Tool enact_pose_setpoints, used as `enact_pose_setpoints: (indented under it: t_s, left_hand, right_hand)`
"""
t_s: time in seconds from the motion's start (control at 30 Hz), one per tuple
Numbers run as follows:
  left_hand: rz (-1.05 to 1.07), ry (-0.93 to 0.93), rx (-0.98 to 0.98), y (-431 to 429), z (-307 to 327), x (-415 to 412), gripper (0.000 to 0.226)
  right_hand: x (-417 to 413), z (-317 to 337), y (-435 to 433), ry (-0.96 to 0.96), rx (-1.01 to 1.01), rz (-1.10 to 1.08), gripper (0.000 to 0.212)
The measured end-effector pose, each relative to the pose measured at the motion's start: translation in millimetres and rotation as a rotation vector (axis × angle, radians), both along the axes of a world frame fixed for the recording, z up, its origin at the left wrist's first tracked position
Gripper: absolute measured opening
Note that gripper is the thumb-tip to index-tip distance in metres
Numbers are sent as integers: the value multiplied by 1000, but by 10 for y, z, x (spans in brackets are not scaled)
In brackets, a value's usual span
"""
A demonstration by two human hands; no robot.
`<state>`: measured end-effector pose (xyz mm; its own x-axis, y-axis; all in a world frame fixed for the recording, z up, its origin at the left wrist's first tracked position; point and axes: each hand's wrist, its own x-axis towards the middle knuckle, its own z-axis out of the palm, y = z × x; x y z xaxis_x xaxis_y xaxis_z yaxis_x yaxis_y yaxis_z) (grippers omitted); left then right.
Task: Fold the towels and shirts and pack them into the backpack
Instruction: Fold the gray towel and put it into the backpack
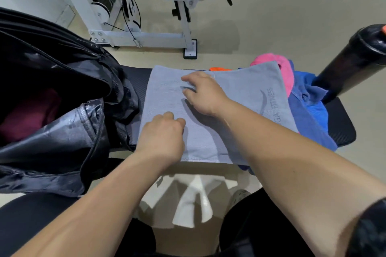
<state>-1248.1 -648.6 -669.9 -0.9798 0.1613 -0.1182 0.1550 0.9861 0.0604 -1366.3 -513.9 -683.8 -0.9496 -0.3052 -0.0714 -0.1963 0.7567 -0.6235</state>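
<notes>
The grey towel (240, 87) lies spread flat on the black padded table (342, 123). Its printed end points to my right, where it overlaps a heap of clothes: a pink cloth (279, 64), a blue shirt (309, 102) and a sliver of something orange (219, 68). My right hand (204, 96) rests on the middle of the towel, palm down, with the fingers (188, 78) loosely bent and spread and their tips pressing on the cloth near a fold line; they grip nothing. My left hand (160, 137) sits on the near left part of the towel with its fingers (169, 116) curled under, knuckles up. I cannot tell whether they have fabric pinched beneath them. The black backpack (52, 146) stands just to the left of the towel, touching its edge, unzipped and gaping, with a maroon bundle (27, 115) already inside. A white gym machine (146, 36) stands on the floor beyond the table.
</notes>
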Motion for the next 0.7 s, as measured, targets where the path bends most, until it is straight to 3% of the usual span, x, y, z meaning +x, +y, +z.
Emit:
enact_pose_setpoints:
  t_s: [0.13,0.23,0.33,0.53,0.7]
  left_hand:
    - [-96,-55,243,351,-78,50,26]
    - [-129,-107,297,556,-208,117,34]
    - [-102,-118,271,663,-330,172,37]
    - [-53,-28,111,782,-424,202,40]
    - [-39,11,61,821,-477,218,18]
  right_hand:
    - [-7,-25,541,4,180,-124,44]
    - [35,-74,822,-68,300,-69,54]
    - [137,-194,991,-93,409,87,69]
    - [192,-275,1022,-92,369,109,65]
    - [158,-202,915,-66,383,81,64]
